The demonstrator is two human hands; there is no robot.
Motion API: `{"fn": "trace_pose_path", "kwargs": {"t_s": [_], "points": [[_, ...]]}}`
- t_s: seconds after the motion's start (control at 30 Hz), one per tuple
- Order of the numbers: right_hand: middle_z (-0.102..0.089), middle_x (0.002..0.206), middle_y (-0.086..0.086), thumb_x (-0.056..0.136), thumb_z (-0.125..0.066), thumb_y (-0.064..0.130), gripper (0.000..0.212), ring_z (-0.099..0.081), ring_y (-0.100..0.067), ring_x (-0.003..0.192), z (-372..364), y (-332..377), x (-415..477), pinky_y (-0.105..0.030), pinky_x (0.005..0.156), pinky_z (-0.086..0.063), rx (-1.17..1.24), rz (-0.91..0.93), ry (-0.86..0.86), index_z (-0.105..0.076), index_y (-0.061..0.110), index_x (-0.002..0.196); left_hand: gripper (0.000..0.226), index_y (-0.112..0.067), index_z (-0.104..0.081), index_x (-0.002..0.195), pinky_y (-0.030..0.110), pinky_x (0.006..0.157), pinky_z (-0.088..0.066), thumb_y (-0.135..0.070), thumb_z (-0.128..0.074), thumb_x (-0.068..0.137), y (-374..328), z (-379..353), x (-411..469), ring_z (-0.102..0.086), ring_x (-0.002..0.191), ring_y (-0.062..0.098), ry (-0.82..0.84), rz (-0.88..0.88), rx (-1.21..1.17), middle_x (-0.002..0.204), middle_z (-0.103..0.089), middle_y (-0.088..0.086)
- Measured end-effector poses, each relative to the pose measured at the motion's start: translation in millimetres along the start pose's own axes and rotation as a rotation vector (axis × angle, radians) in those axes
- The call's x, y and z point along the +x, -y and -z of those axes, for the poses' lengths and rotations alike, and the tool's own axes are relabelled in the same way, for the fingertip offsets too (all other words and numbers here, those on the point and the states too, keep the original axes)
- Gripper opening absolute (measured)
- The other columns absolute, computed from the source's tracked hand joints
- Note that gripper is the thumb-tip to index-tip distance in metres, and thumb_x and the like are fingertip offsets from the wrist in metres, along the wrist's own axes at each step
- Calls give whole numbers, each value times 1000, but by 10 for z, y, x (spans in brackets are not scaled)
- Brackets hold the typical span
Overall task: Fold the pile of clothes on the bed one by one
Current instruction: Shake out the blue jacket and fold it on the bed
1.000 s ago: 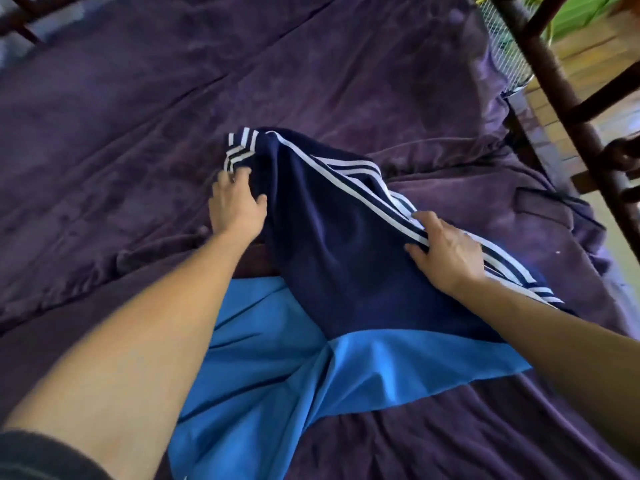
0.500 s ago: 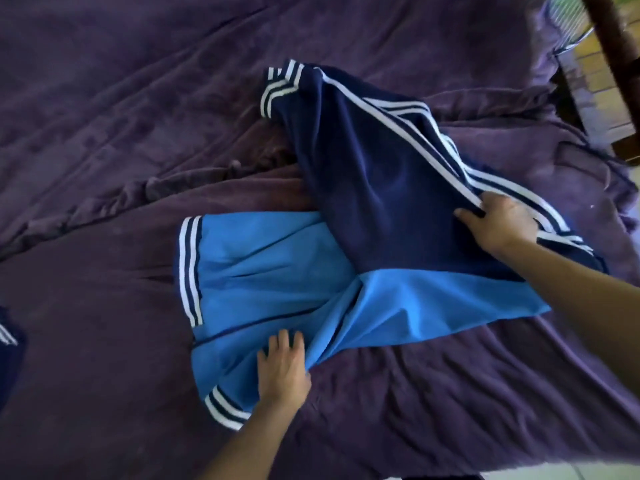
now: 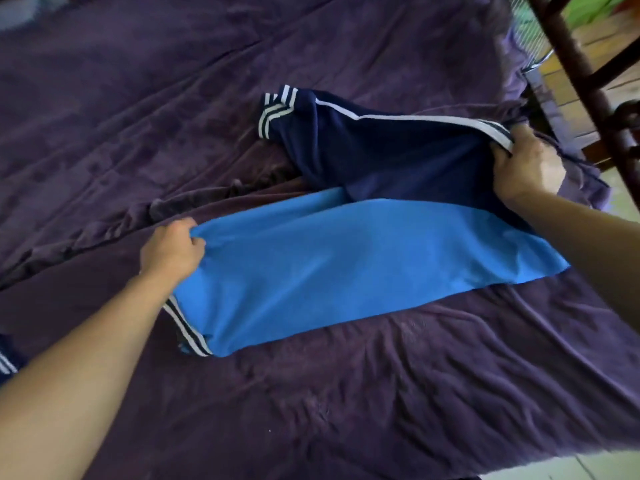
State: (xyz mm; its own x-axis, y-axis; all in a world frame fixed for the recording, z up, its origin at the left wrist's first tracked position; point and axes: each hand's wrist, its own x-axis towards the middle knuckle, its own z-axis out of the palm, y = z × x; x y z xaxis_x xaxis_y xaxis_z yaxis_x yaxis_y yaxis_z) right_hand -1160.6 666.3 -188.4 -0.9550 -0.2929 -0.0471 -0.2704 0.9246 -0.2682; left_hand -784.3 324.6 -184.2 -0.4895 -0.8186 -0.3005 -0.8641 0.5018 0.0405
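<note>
Left hand (image 3: pixel 171 249) and right hand (image 3: pixel 526 168) pinch opposite edges of the shorts (image 3: pixel 346 258) on the bedspread (image 3: pixel 381 393).

the bedspread (image 3: pixel 346 410) is matt purple cloth, plush and wrinkled. the shorts (image 3: pixel 329 268) are smooth cloth with a faint sheen. the bed frame (image 3: pixel 568 60) looks like dark wood.

Both bare forearms reach forward; the left hand (image 3: pixel 171 249) and right hand (image 3: pixel 526 164) are clenched, each pinching cloth.

No legible txt (none anywhere).
</note>
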Motion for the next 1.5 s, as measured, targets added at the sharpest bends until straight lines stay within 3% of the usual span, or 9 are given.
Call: {"fn": "trace_pose_path", "kwargs": {"t_s": [0.23,0.43,0.63,0.8,1.03,1.13,1.23,1.37,1.5], "points": [[-59,120,-25,88,-56,54,56,-57,-43,109,-381,-131,201,-44,81,-43,-141,-100,338,-45,8,119,43,-12,-50,129,50,97,-35,-23,-56,88,-372,-470,282,-41,120,40,71,18,228,128,-47,21],[-63,111,-22,85,-50,65,56,-57,-44,103,-508,35,237,-42,73,-36,114,-74,200,-48,13,105,28,-13,-63,110,43,92,-47,-30,-58,89,-1437,-366,918,-57,109,36,-56,29,-439,114,-62,16],[-65,92,-21,87,-58,54,43,-58,-44,91,-692,-24,185,-39,67,-35,251,-59,192,-47,12,82,99,-20,-30,145,44,95,-50,-48,-80,65,-2367,-624,1528,-54,117,26,85,352,-1016,141,-47,8],[-56,61,-2,86,-65,42,41,-57,-35,69,-640,-111,256,-34,60,-32,346,31,100,-42,15,66,25,-5,-62,83,31,69,-47,-24,-75,74,-2347,-728,1806,-60,82,25,-75,328,-922,90,-66,15],[-69,102,-1,77,-66,58,41,-62,-33,98,-721,-41,304,-37,70,-41,191,22,180,-54,27,100,54,-11,-45,135,42,105,-35,-31,-57,87,-1831,-235,2349,-41,131,34,-232,579,-533,144,-41,15],[-65,119,7,73,-60,71,64,-59,-25,111,-813,63,301,-35,78,-40,231,53,193,-51,32,123,68,-19,-39,139,48,106,-29,-16,-63,76,-1992,-204,2306,-27,138,35,-417,-73,-87,152,-28,13],[-65,117,9,68,-62,74,68,-59,-23,109,-871,113,350,-33,75,-38,234,75,199,-52,36,123,107,-30,-14,150,50,116,-11,-9,-73,64,-2397,-252,2408,-2,147,31,-213,-640,227,161,-6,5],[-66,104,8,64,-72,68,64,-61,-24,101,-900,113,465,-32,71,-39,167,52,320,-57,34,115,100,-31,-17,149,51,118,3,-17,-74,68,-2699,-437,2404,-15,145,27,181,-608,458,148,-38,11],[-67,94,0,71,-76,55,46,-61,-30,96,-793,52,477,-38,74,-48,165,82,377,-61,26,103,43,-20,-64,112,42,114,-19,-27,-75,71,-2452,-163,2294,-53,112,32,80,-573,497,108,-65,14]]}}
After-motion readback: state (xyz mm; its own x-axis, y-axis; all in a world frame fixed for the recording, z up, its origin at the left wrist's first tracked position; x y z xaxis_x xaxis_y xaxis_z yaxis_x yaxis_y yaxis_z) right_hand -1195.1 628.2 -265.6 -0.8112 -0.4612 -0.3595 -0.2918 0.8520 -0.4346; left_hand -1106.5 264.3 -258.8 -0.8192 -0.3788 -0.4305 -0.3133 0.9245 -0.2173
